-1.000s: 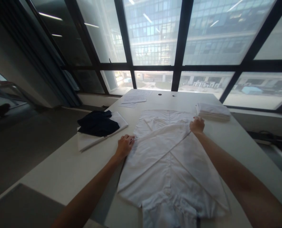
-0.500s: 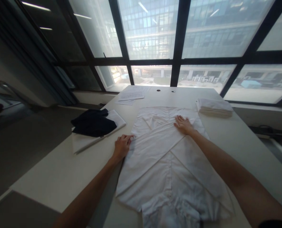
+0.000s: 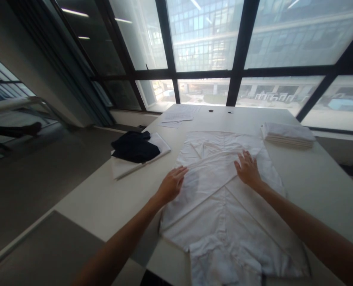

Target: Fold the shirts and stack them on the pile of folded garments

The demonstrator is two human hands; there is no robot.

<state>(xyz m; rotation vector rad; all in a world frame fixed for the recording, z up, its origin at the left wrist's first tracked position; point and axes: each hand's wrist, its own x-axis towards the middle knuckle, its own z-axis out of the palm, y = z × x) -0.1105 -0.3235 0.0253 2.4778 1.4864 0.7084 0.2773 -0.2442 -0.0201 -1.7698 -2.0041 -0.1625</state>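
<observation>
A white shirt (image 3: 203,194) lies spread on the white table, its collar end toward me and a sleeve folded slantwise across its body. At its left edge is my left hand (image 3: 172,183), fingers stretched out over the cloth and holding nothing. My right hand (image 3: 248,169) rests on the folded sleeve with its fingers spread. Small wrinkles run over the fabric near the far hem and around the collar.
Left of the shirt, a dark navy cloth (image 3: 134,147) sits on a folded white cloth (image 3: 124,169). Paper sheets (image 3: 176,115) lie at the far left of the table (image 3: 105,198). A stack of folded white cloth (image 3: 288,134) stands at the right. Windows rise behind.
My right hand has let go of the shirt's right edge and moved inward onto the sleeve, its fingers now spread. My left hand has shifted slightly onto the cloth. The view has turned left.
</observation>
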